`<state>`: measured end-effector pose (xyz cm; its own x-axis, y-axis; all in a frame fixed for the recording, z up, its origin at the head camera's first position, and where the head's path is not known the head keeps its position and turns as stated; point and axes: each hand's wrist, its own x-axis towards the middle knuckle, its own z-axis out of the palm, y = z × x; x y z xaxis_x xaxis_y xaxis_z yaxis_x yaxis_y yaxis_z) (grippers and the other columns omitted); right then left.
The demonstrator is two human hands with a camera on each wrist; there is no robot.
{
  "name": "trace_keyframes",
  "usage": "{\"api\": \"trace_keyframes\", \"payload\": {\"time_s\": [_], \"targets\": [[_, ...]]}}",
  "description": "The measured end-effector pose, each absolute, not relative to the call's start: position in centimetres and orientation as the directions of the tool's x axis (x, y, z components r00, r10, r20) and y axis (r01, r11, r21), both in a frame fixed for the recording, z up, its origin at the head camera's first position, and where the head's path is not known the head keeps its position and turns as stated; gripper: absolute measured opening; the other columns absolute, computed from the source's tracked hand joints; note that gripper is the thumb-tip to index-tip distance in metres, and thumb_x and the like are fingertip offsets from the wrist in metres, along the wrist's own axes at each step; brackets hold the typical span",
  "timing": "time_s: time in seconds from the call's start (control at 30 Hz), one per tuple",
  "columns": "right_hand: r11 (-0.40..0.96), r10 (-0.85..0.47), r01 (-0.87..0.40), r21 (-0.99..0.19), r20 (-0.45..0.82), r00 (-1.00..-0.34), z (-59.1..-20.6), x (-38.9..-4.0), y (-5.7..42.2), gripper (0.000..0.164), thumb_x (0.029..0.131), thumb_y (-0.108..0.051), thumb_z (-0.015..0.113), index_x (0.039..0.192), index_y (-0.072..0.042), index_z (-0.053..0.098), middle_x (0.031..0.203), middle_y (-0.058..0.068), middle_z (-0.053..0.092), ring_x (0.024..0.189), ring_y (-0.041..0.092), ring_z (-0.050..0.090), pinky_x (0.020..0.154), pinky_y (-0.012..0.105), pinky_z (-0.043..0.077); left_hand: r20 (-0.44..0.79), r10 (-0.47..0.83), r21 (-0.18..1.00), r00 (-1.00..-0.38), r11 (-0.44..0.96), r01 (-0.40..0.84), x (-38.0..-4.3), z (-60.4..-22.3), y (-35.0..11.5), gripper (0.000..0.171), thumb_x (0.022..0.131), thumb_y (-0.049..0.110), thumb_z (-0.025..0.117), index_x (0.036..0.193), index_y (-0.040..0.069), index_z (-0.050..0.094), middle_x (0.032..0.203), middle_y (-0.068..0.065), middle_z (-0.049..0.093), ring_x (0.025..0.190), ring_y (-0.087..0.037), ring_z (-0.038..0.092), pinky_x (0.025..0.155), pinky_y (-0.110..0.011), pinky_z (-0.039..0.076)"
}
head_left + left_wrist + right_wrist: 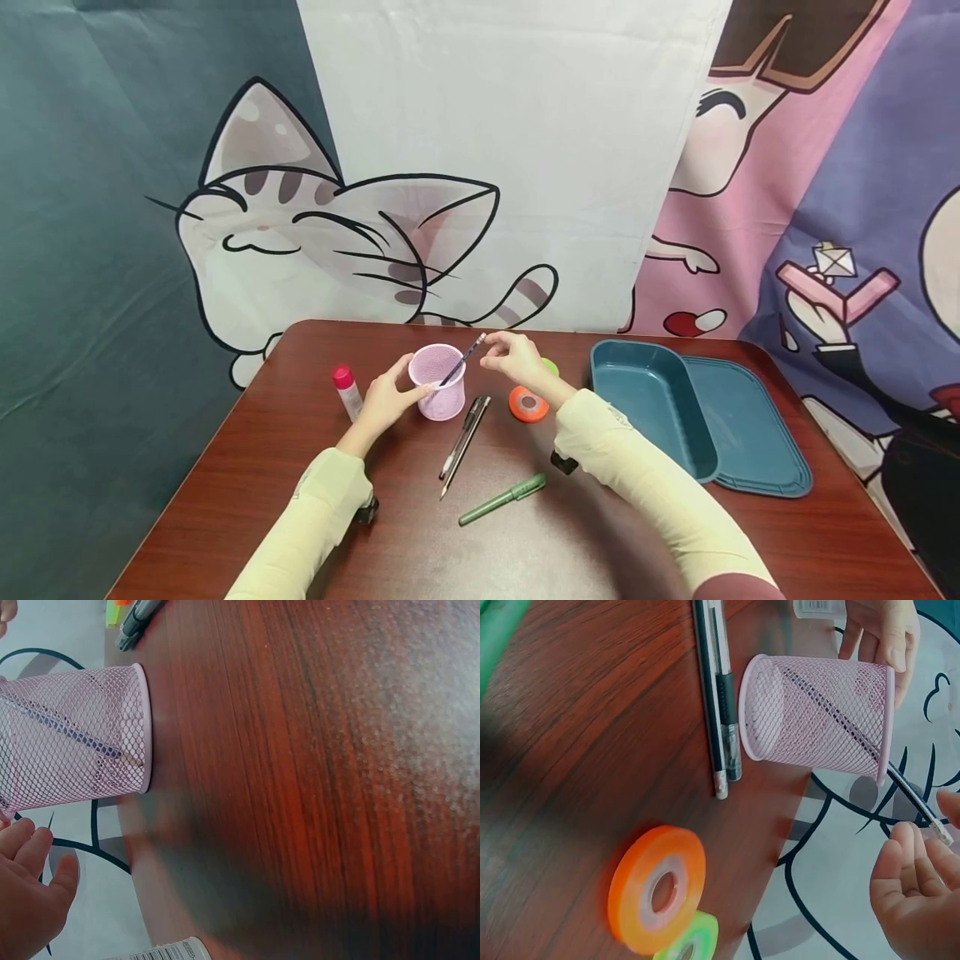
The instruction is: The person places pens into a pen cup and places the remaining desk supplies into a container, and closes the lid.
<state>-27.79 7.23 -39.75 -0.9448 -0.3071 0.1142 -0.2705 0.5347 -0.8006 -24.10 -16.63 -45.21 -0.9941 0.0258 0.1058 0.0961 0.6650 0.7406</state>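
My left hand [385, 406] holds a pink mesh pen cup [442, 403] by its rim, thumb across the near edge and fingers at the far side. Inside the cup a dark patterned pencil [463, 358] leans to the right. Its point reaches the cup's bottom in the left wrist view, and its eraser end sticks out over the rim. Around that end, my right hand [919, 881] has its thumb and fingertips spread slightly apart, right beside the eraser. A glue stick [347, 392] with a pink cap stands left of the cup, close to my left hand.
A pen [463, 429] and another pencil [468, 443] lie side by side before the cup, with a green pen [501, 500] nearer. Orange tape [517, 408] and green tape [705, 934] sit to the right. Beyond are a teal box [641, 400] and its lid [757, 425].
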Motion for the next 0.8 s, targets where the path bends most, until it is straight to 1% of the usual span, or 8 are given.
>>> {"api": "trace_keyframes", "payload": {"time_s": [0.13, 0.23, 0.33, 0.53, 0.67, 0.77, 0.8], "targets": [[0.543, -0.34, -0.257, -0.799, 0.071, -0.938, -39.7, -27.2, 8.2, 0.034, 0.075, -0.014, 0.067, 0.107, -0.007, 0.059, 0.084, 0.007, 0.064, 0.076, 0.014, 0.057, 0.063, 0.022, 0.044, 0.097, 0.033, 0.746, -0.995, 0.66, 0.095, -24.1, -45.3, -16.6, 0.069, 0.075, 0.04, 0.066, 0.133, 0.016, 0.038, 0.133, -0.012, 0.045, 0.121, -0.032, 0.042, 0.098, -0.05, 0.034], [0.564, -0.374, -0.263, -0.783, 0.042, -0.926, -39.8, -26.7, 9.0, 0.032, 0.075, -0.017, 0.068, 0.106, -0.01, 0.06, 0.086, 0.005, 0.063, 0.077, 0.014, 0.056, 0.063, 0.023, 0.044, 0.098, 0.032, 0.746, -0.995, 0.659, 0.095, -24.0, -45.2, -16.6, 0.069, 0.075, 0.04, 0.066, 0.133, 0.016, 0.038, 0.133, -0.013, 0.044, 0.121, -0.032, 0.042, 0.098, -0.05, 0.033], [0.573, -0.405, -0.264, -0.776, 0.012, -0.914, -40.0, -26.4, 9.7, 0.032, 0.074, -0.017, 0.068, 0.105, -0.011, 0.061, 0.09, 0.007, 0.064, 0.075, 0.013, 0.057, 0.061, 0.023, 0.045, 0.103, 0.029, 0.743, -0.994, 0.662, 0.096, -24.0, -45.1, -16.6, 0.07, 0.074, 0.042, 0.066, 0.133, 0.016, 0.039, 0.133, -0.014, 0.044, 0.121, -0.032, 0.042, 0.097, -0.05, 0.034], [0.527, -0.478, -0.277, -0.803, -0.01, -0.878, -40.8, -25.9, 11.0, 0.032, 0.074, -0.012, 0.069, 0.104, -0.006, 0.061, 0.102, 0.02, 0.061, 0.078, 0.023, 0.057, 0.057, 0.025, 0.046, 0.104, 0.032, 0.74, -0.994, 0.665, 0.099, -23.9, -45.1, -16.6, 0.07, 0.074, 0.041, 0.066, 0.133, 0.015, 0.038, 0.132, -0.015, 0.045, 0.121, -0.032, 0.042, 0.097, -0.05, 0.034], [0.508, -0.545, -0.326, -0.797, -0.004, -0.839, -41.6, -25.3, 11.7, 0.033, 0.074, -0.01, 0.068, 0.105, -0.002, 0.06, 0.103, 0.022, 0.059, 0.084, 0.027, 0.059, 0.064, 0.026, 0.049, 0.104, 0.031, 0.743, -0.994, 0.663, 0.098, -23.9, -45.1, -16.6, 0.07, 0.075, 0.04, 0.067, 0.133, 0.014, 0.039, 0.132, -0.014, 0.045, 0.121, -0.032, 0.042, 0.097, -0.05, 0.034], [0.513, -0.585, -0.348, -0.785, -0.024, -0.81, -42.1, -24.4, 12.0, 0.034, 0.074, -0.008, 0.067, 0.106, -0.001, 0.058, 0.104, 0.022, 0.058, 0.09, 0.031, 0.057, 0.069, 0.027, 0.049, 0.102, 0.03, 0.744, -0.994, 0.661, 0.097, -23.9, -45.0, -16.5, 0.07, 0.074, 0.039, 0.067, 0.133, 0.014, 0.039, 0.132, -0.014, 0.045, 0.121, -0.032, 0.042, 0.098, -0.05, 0.034], [0.517, -0.595, -0.359, -0.777, -0.025, -0.803, -42.3, -24.2, 12.1, 0.034, 0.074, -0.008, 0.067, 0.106, 0.0, 0.059, 0.103, 0.023, 0.058, 0.089, 0.031, 0.057, 0.07, 0.027, 0.048, 0.103, 0.031, 0.744, -0.994, 0.661, 0.097, -23.9, -45.0, -16.5, 0.07, 0.074, 0.04, 0.067, 0.133, 0.014, 0.039, 0.132, -0.014, 0.045, 0.121, -0.032, 0.042, 0.098, -0.049, 0.034]]}}
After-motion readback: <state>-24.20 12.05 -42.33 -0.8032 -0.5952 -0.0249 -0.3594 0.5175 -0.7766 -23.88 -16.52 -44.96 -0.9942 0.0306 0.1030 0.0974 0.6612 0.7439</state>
